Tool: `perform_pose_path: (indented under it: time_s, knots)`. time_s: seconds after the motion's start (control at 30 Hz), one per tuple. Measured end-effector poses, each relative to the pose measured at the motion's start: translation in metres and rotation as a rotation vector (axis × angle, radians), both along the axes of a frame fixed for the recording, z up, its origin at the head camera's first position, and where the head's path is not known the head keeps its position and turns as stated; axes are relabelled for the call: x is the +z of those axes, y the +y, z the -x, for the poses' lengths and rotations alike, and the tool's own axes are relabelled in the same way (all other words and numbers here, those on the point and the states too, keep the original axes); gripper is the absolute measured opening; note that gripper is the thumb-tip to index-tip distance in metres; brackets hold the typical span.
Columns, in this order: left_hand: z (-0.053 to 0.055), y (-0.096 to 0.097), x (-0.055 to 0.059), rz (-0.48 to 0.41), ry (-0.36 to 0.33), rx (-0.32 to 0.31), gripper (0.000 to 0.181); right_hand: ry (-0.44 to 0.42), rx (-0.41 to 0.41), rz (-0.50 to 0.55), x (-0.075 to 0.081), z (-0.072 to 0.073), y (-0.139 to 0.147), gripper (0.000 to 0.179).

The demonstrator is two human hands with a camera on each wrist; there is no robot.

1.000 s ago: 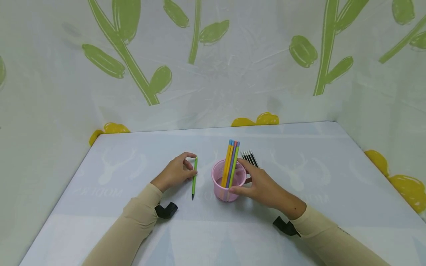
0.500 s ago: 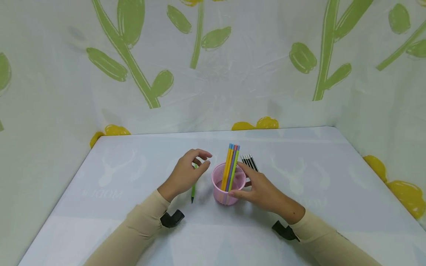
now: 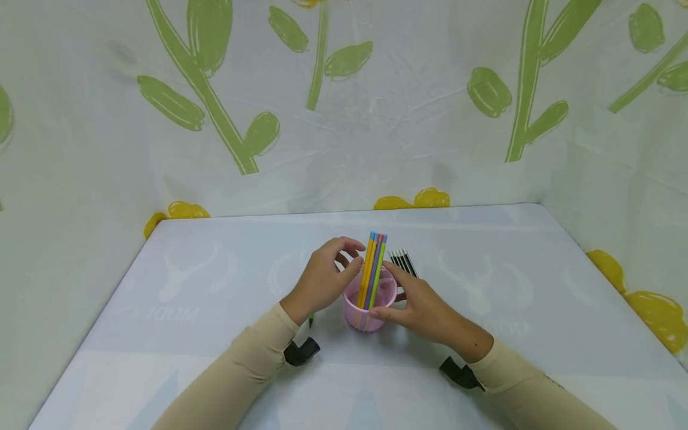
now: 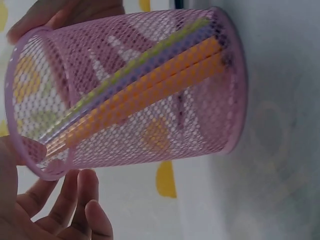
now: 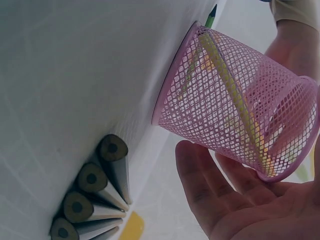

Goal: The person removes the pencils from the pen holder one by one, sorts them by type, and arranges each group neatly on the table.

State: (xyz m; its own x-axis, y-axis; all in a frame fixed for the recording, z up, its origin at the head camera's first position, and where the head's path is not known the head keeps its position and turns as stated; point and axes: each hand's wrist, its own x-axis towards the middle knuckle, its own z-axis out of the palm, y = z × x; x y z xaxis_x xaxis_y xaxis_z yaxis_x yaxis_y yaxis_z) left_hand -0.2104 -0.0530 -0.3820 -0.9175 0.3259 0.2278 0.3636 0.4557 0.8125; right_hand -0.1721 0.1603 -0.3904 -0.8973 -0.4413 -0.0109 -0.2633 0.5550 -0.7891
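A pink mesh pencil cup [image 3: 359,316] stands upright on the table, with several coloured pencils [image 3: 369,275], orange, purple and green, leaning inside it. My right hand [image 3: 424,304] holds the cup from the right, thumb on the near side and fingers round the far side. At the cup's left rim my left hand [image 3: 325,275] has its thumb and fingers apart, close to the upright pencils. No grip on them shows. In the left wrist view, the left fingers [image 4: 65,205] are loosely bent beside the rim. A green pencil [image 3: 311,321] lies mostly hidden under the left wrist.
Several black pencils [image 3: 404,263] lie side by side behind the right hand; their blunt ends [image 5: 77,207] face the right wrist camera. The white table [image 3: 215,286] ends at a wall hanging [image 3: 408,119] with printed green leaves.
My left hand has left the green pencil lying on the table and moved right to the cup's rim. The right hand stays on the cup.
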Motion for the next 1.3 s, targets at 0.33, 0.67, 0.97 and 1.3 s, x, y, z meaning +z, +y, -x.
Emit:
perform_pose_path:
  time_s: [0.33, 0.67, 0.97, 1.3]
  knots:
    - [0.002, 0.003, -0.007, -0.033, -0.061, -0.004, 0.027, 0.026, 0.010, 0.003, 0.000, -0.001, 0.000, 0.091]
    - [0.003, 0.002, -0.011, -0.079, -0.140, -0.021, 0.025, 0.029, 0.022, 0.023, 0.000, -0.001, 0.001, 0.091]
    - [0.003, 0.002, -0.013, -0.079, -0.147, -0.021, 0.023, 0.018, 0.014, 0.021, -0.002, -0.001, 0.001, 0.091]
    - [0.003, 0.002, -0.012, -0.072, -0.147, -0.022, 0.024, 0.019, 0.013, 0.020, -0.001, -0.001, 0.000, 0.091]
